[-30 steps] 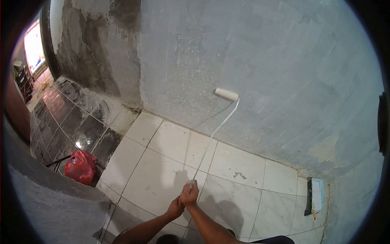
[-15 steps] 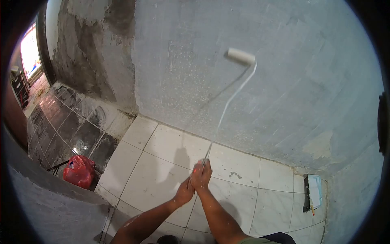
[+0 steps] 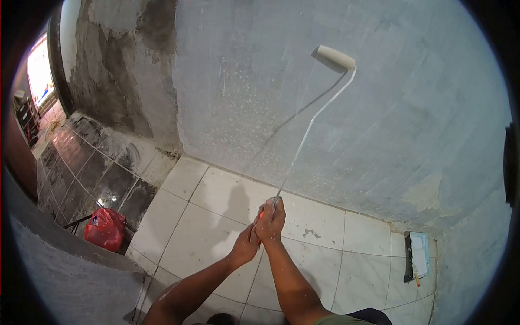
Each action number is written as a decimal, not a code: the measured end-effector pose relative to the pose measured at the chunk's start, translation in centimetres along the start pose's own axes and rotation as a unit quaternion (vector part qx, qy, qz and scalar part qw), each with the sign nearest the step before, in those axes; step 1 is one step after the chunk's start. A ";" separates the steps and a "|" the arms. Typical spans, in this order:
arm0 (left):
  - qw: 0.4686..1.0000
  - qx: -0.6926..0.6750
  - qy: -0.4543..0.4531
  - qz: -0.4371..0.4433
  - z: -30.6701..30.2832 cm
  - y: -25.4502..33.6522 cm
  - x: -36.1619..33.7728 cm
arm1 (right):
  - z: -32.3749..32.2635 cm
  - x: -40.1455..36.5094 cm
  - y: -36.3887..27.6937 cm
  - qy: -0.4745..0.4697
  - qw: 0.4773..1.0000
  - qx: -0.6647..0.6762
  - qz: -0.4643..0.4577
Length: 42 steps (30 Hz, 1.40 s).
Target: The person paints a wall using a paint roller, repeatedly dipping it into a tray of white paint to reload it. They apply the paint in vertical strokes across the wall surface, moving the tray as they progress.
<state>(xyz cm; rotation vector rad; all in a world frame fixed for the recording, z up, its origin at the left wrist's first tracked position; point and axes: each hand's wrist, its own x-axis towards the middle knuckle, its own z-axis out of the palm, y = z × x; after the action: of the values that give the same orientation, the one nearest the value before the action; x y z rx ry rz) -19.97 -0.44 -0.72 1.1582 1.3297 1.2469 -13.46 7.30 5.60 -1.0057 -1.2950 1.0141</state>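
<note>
Both of my hands are wrapped around the handle of a long paint roller. My right hand (image 3: 271, 221) is higher up, closed near where the metal rod begins. Just below and to its left, my left hand (image 3: 246, 245) grips the lower end, and a bit of red-orange handle shows between them. The thin, paint-spattered rod slants up and right to the off-white sleeve of the paint roller (image 3: 336, 58). This sleeve is at the grey wall (image 3: 390, 124), its shadow close beside it; firm contact cannot be made out.
A paint tray (image 3: 418, 254) with pale paint lies on the white floor tiles (image 3: 216, 189) in the right corner. To the left are a red plastic bag (image 3: 105, 230) and dark tiles (image 3: 111, 181). A curved low wall (image 3: 59, 265) edges the lower left.
The roller sleeve has moved up and slightly right along the wall. My two hands have risen a little with the handle, still gripping it.
</note>
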 end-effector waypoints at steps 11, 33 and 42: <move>0.983 -0.005 0.007 -0.183 -0.2 -16.0 -11.8 | -0.9 -15.1 13.4 -0.023 0.993 -0.083 0.081; 0.997 0.037 0.069 -0.003 -2.0 -7.6 -2.3 | 2.2 -4.7 7.9 -0.029 0.998 -0.045 -0.033; 0.992 0.073 0.087 -0.052 -2.1 -9.6 -4.7 | 2.2 -6.9 8.7 -0.048 0.997 -0.037 0.043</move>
<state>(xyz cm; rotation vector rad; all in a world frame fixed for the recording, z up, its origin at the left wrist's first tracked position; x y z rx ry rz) -21.85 -5.64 -10.08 1.0842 1.6130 1.2129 -15.99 2.94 -4.52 -1.0872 -1.3861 1.0989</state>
